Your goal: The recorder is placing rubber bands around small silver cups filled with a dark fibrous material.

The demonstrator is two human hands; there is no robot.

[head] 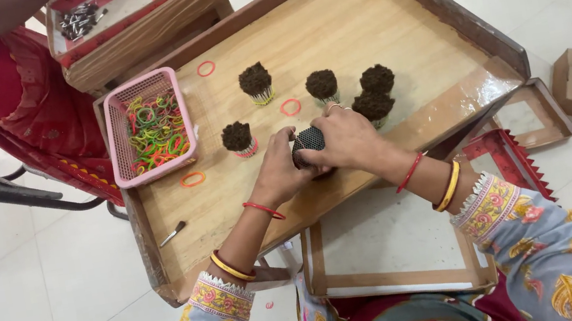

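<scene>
Both hands close around one dark bundle [308,141] of thin sticks: the left hand [279,173] wraps its near side and the right hand [350,138] covers its far side, fingers curled tight, so only the dotted round end shows between them. That bundle sits at the near edge of the wooden tray [355,17]. Just beyond it on the tray stand five banded bundles [256,83], upright, with loose rubber bands [290,107] among them. At the tray's left end rests a pink basket [116,135] full of coloured bands. I judge that holding well here means squeezing evenly from both sides, keeping the stick ends level and the bundle round, without tilting it toward the standing ones.
</scene>
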